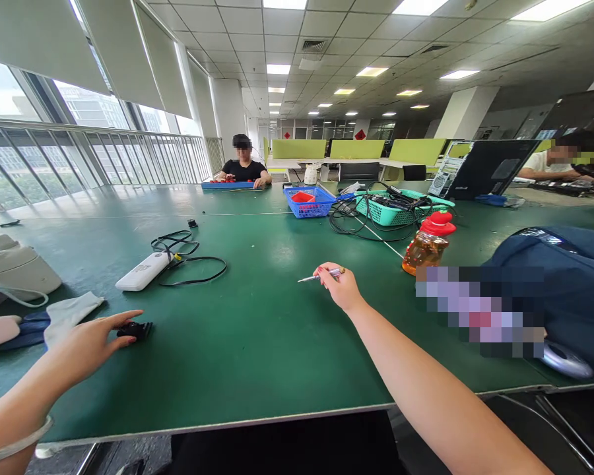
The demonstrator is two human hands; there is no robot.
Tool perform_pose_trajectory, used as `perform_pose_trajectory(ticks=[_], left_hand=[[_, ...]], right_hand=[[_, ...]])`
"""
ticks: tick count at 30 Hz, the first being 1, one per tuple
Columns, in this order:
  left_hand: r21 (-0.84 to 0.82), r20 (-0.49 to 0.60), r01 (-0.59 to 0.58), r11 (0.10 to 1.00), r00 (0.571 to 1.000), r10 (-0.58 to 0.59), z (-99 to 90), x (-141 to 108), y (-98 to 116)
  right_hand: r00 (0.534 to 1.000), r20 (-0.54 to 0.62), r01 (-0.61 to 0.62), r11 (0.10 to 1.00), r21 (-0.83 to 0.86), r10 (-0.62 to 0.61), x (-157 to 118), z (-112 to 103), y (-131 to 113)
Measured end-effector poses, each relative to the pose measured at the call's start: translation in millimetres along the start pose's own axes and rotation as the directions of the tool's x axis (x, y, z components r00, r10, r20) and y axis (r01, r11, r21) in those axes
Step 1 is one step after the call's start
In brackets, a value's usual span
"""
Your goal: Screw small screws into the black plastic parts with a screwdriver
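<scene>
Right hand [342, 287]: grip closed pencil-fashion on slim silver pointed tool [309, 279], likely for control. Left hand [86, 342], eight o'clock: astride small black plastic-looking block [139, 330], closure unclear.

Bright left windows [10, 89], lit ceiling panels [278, 68], table [257, 356] glare; stretched edges

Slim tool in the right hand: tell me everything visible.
The slim tool looks like a small screwdriver: a thin, silvery, metal-looking shaft pointing left and a pale, shiny handle with a gold-coloured end. The right hand grips it, nearly level in the picture, over the green table. Whether its tip touches is unclear.
</scene>
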State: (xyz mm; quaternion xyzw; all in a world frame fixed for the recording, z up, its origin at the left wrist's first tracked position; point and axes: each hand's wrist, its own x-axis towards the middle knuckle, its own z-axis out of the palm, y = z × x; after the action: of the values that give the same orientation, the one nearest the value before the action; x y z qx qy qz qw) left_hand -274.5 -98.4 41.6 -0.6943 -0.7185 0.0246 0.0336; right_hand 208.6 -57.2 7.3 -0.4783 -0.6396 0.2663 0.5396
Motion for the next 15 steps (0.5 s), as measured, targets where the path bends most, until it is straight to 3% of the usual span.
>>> perform_pose_trajectory(ticks=[4, 7, 11, 13, 15], left_hand=[[-0.048, 0.003, -0.083, 0.995, 0.997, 0.084, -18.0, 2, 32], [-0.153, -0.054, -0.268, 0.951, 0.963, 0.262, -35.5, 5, 83], [-0.241, -0.134, -0.515, 0.822, 0.857, 0.498, -51.9, 17, 170], [-0.267, -0.182, -0.596, 0.758, 0.803, 0.567, -50.6, 29, 210], [-0.262, -0.22, -0.632, 0.73, 0.775, 0.592, -42.3, 42, 242]], right_hand=[[1.0, 0.011, 0.007, 1.0, -0.014, -0.007, 0, 2, 0], [1.0, 0.014, 0.02, 1.0, -0.021, -0.019, 0, 3, 0], [0.999, 0.015, 0.033, 0.998, -0.053, -0.032, -1, 4, 1], [0.999, 0.014, 0.035, 0.996, -0.082, -0.034, -1, 5, 2], [0.998, 0.025, 0.062, 0.991, -0.119, -0.059, 0, 7, 4]])
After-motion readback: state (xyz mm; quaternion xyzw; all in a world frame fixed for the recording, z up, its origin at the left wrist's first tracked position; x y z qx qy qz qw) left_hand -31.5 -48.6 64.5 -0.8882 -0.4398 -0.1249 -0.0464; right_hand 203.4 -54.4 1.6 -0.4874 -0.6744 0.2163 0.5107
